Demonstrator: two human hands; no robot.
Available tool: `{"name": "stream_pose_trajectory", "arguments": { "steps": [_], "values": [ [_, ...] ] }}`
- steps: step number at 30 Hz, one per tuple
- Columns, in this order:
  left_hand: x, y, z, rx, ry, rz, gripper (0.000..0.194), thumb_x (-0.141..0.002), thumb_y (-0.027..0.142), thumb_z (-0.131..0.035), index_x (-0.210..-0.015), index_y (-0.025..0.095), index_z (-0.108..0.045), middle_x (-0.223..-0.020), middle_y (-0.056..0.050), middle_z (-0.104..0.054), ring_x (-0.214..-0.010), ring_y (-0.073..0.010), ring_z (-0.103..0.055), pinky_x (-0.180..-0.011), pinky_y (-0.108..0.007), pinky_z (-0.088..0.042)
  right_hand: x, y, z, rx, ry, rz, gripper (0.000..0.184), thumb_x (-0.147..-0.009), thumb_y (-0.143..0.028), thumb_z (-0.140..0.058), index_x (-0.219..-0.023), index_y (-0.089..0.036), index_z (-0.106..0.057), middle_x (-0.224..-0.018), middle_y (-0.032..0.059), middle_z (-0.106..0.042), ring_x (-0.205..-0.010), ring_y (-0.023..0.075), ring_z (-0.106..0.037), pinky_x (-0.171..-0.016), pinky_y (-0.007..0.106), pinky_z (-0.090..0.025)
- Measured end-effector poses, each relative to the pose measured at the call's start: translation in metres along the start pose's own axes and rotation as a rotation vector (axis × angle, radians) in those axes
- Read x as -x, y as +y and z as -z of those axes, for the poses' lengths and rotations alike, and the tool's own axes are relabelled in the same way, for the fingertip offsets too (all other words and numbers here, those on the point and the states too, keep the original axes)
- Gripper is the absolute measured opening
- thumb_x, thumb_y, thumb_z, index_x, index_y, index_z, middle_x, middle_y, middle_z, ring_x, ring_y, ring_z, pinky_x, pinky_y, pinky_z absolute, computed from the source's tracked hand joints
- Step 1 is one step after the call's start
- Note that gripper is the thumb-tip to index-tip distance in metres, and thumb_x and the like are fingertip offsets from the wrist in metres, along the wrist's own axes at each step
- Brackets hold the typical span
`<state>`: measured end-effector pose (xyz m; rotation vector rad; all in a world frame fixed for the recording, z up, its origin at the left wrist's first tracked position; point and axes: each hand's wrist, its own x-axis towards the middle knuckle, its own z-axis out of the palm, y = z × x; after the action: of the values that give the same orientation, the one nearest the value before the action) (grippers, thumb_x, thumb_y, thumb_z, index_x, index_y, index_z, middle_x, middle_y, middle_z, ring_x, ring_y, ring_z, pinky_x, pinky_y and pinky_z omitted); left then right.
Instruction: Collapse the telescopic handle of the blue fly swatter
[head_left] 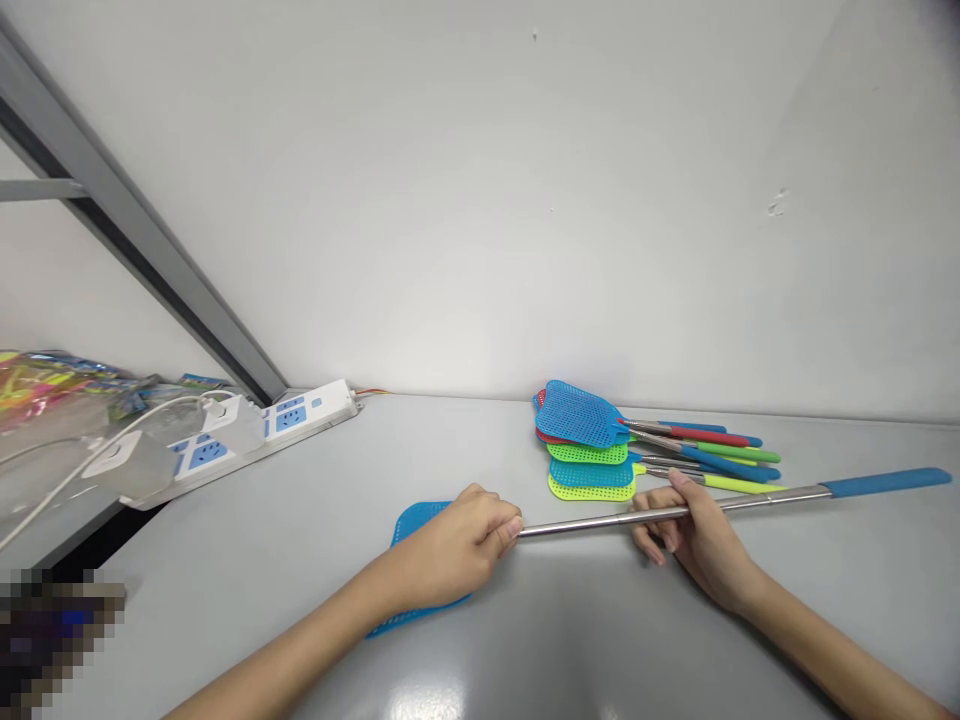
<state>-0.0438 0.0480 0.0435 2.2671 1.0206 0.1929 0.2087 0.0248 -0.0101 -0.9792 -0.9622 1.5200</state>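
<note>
A blue fly swatter (885, 482) with an extended telescopic metal shaft lies across both hands, its blue grip pointing right. My left hand (457, 550) is closed around the shaft's left end, by the perforated blue head, and covers much of that head. Farther along, my right hand (697, 540) holds the shaft between thumb and curled fingers, palm turned up. Just behind the right hand lies a pile of fly swatters (581, 415) with blue, red, green and yellow heads, their shafts shorter and handles pointing right.
White power strips (292, 415) with plugged-in white adapters (124, 465) and cables lie at the left. Behind them are colourful plastic-wrapped packages (52, 390). A grey metal frame post (150, 220) slants down to the grey table (247, 580), which meets a white wall (480, 200). The lower-left corner is pixelated.
</note>
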Motion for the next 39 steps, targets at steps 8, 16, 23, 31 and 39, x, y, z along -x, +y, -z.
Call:
{"name": "stream_pose_trajectory", "arguments": {
  "steps": [8, 16, 23, 31, 39],
  "values": [
    [0.002, 0.006, -0.012, -0.058, 0.069, -0.05, 0.032, -0.093, 0.024, -0.024, -0.062, 0.019, -0.03, -0.062, 0.002, -0.041, -0.069, -0.0151, -0.042, -0.071, -0.028, -0.035, -0.002, 0.001, -0.001, 0.062, -0.036, 0.029, 0.061, -0.085, -0.052, -0.034, -0.035, -0.02, -0.043, -0.038, -0.0024, -0.035, -0.038, 0.0128, -0.038, -0.048, 0.028, -0.023],
    [0.003, 0.0, -0.009, -0.266, 0.141, -0.19, 0.028, -0.092, 0.017, -0.028, -0.064, 0.018, -0.029, -0.061, 0.002, -0.041, -0.064, -0.0149, -0.037, -0.07, -0.03, -0.031, -0.001, -0.001, 0.001, 0.006, -0.072, -0.024, 0.058, -0.086, -0.049, -0.037, -0.039, -0.018, -0.049, -0.042, -0.0026, -0.036, -0.041, 0.0125, -0.043, -0.05, 0.028, -0.029],
    [-0.001, -0.007, -0.011, -0.344, 0.15, -0.223, 0.034, -0.095, 0.034, -0.033, -0.065, 0.017, -0.035, -0.062, 0.002, -0.046, -0.065, -0.0143, -0.039, -0.07, -0.031, -0.029, -0.002, -0.004, -0.001, 0.083, -0.054, -0.047, 0.056, -0.086, -0.048, -0.036, -0.043, -0.017, -0.053, -0.041, -0.0016, -0.039, -0.045, 0.0129, -0.044, -0.05, 0.026, -0.031],
    [-0.001, -0.01, -0.014, -0.331, 0.178, -0.214, 0.034, -0.095, 0.032, -0.035, -0.065, 0.017, -0.038, -0.061, 0.002, -0.046, -0.064, -0.0136, -0.039, -0.069, -0.03, -0.028, -0.004, -0.002, -0.001, 0.075, -0.036, -0.065, 0.056, -0.086, -0.048, -0.038, -0.042, -0.017, -0.052, -0.04, -0.0018, -0.039, -0.044, 0.0121, -0.044, -0.05, 0.026, -0.032],
    [-0.004, -0.016, -0.029, -0.25, 0.211, -0.208, 0.034, -0.094, 0.031, -0.036, -0.063, 0.017, -0.037, -0.061, 0.002, -0.047, -0.064, -0.0135, -0.041, -0.069, -0.03, -0.03, -0.003, -0.001, 0.0, 0.063, -0.013, -0.039, 0.056, -0.083, -0.05, -0.044, -0.037, -0.018, -0.044, -0.04, -0.0037, -0.031, -0.042, 0.0118, -0.042, -0.049, 0.026, -0.03]
  ]
}}
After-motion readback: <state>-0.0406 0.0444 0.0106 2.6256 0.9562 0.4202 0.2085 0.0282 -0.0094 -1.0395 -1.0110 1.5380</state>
